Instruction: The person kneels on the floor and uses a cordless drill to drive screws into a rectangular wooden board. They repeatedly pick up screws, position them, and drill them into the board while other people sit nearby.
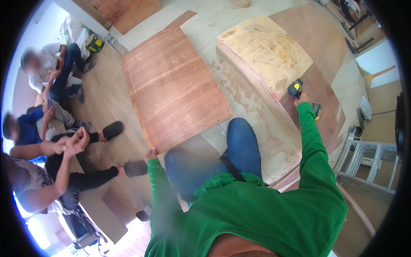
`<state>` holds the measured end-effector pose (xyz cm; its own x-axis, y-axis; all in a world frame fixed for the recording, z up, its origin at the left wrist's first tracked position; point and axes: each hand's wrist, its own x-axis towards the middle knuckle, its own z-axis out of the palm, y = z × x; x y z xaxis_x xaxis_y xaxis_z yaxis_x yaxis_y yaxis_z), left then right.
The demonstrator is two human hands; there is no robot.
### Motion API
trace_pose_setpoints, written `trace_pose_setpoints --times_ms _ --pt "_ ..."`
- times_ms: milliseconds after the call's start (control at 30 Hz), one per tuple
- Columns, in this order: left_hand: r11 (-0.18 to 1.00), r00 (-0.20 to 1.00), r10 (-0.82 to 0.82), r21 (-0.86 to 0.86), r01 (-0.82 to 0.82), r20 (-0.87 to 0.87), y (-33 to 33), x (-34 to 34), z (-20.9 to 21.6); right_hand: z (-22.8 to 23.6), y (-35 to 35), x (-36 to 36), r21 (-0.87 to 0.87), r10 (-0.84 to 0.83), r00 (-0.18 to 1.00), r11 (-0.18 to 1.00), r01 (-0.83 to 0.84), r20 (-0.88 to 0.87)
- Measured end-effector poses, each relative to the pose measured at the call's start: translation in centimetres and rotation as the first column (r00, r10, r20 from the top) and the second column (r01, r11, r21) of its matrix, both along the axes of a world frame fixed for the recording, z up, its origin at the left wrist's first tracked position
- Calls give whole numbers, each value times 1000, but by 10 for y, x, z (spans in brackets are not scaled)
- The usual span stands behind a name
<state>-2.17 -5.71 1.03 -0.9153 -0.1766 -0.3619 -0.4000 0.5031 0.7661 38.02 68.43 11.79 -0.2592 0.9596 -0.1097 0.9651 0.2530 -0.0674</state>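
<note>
Plywood sheet (175, 81), reddish-brown, rectangular and thin, at eleven o'clock of the view's centre; whether it lies flat or leans cannot be judged. At eight o'clock, the bare left hand (151, 153) meets its near left corner; one digit shows against the edge, but the others are hidden, so whether they close around it cannot be told. Between two and three o'clock, the bare right hand (303, 99) has its fingers wrapped around the handle of a yellow-and-black cordless drill (295, 87), over a dark brown flat wooden board (327, 90); contact between drill and board cannot be confirmed.

Likely hazards: the sheet could swivel or slip, since the visible hold is at one corner only. Its near right corner could catch the knee in blue denim (244, 135) just beside it. A sideways shift could bring its left edge against the black shoe (113, 129) of a seated co-worker at nine o'clock. A finger pressing the trigger by accident could mark the board.

Containers: a dark green cylindrical bucket with a yellow label (94, 43) stands near ten o'clock, its contents indiscernible. At one o'clock, a box-like wooden block with a pale, scribbled plywood top (265, 47) presents closed faces; whether it is hollow cannot be told.
</note>
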Motion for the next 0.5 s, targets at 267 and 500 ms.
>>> trace_pose_setpoints --times_ms 267,500 --pt "970 975 216 120 -209 -47 22 28 12 5 -38 -6 312 54 995 947 -79 86" --pt "869 814 496 -158 -470 303 11 30 -27 -58 -141 -95 -347 -84 628 885 -309 -774"
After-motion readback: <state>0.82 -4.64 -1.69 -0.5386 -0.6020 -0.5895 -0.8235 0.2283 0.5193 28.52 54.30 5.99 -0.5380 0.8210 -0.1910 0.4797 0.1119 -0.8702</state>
